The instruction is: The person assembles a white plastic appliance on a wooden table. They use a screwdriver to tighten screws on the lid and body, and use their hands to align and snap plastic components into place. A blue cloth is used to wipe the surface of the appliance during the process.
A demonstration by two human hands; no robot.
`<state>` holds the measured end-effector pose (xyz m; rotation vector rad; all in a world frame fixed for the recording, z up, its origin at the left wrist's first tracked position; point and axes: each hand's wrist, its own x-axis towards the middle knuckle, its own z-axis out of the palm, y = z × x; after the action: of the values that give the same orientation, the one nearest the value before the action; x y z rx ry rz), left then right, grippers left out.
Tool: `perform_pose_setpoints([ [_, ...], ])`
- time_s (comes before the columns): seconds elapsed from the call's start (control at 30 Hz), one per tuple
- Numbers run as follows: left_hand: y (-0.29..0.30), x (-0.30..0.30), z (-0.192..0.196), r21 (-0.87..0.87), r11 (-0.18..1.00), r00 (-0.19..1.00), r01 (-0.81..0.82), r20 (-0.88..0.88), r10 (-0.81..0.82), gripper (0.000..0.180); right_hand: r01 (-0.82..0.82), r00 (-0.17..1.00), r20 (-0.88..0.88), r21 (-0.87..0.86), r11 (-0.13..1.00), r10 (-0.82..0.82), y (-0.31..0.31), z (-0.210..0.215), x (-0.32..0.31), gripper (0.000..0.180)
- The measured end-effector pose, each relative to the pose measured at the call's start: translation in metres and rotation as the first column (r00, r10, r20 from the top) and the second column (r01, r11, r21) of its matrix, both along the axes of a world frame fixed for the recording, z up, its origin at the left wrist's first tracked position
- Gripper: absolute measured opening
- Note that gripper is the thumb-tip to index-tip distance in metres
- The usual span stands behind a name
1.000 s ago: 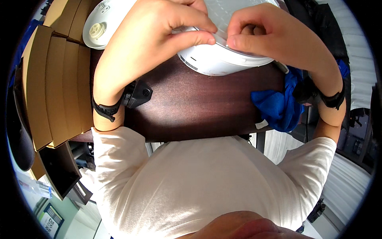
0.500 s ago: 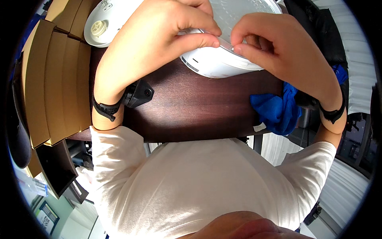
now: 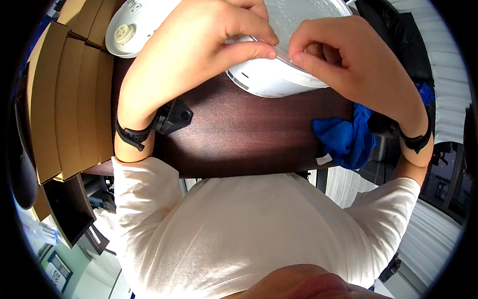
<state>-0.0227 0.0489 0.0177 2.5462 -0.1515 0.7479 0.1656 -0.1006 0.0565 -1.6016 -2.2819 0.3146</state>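
Left hand (image 3: 226,32): I have it in a pinch, left thumb (image 3: 249,50) nearly straight, left index fingertip (image 3: 272,40) just above it.
Right hand (image 3: 343,50): I have it pinched, index finger hooked, right thumb (image 3: 313,63) close under; contact unclear.
Hand spacing: fingertips near each other, apart.
Left forearm (image 3: 154,84): slants up and rightward.
Right forearm (image 3: 406,92): slants up and leftward.
Elbows: both wide of the torso (image 3: 269,224).

Wht. tub (image 3: 279,82) cut off @ top edge, partly hid. by L hand (image 3: 221,31) & R hand (image 3: 351,47).
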Motion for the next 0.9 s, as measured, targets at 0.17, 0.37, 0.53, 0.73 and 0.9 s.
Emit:
perform_pose_setpoints([
  [0.17,-0.001,0.0,0.0,-0.01,1.0,1.0,-0.001,-0.004,0.001,0.018,0.105,0.994,-0.02,-0.204,0.973,-0.111,0.003,0.007,-0.002,0.005],
  [0.37,0.0,0.001,-0.001,-0.013,1.0,1.0,-0.001,-0.002,0.001,0.018,0.096,0.992,-0.062,-0.197,0.976,-0.11,0.003,0.0,0.001,0.006],
  [0.53,0.0,0.0,-0.001,-0.021,1.0,1.0,0.002,0.002,-0.002,0.018,0.032,0.998,-0.046,-0.061,0.998,-0.035,0.001,-0.003,0.003,0.005],
  [0.73,0.0,0.0,-0.002,-0.003,1.0,1.0,-0.002,0.012,0.002,0.018,-0.113,0.967,0.249,0.218,0.969,0.057,-0.005,-0.008,-0.001,0.004],
  [0.9,0.003,0.0,0.001,-0.089,0.995,0.999,0.04,0.02,-0.038,0.016,-0.123,0.944,0.327,0.215,0.969,0.047,-0.006,0.001,-0.009,0.007],
])
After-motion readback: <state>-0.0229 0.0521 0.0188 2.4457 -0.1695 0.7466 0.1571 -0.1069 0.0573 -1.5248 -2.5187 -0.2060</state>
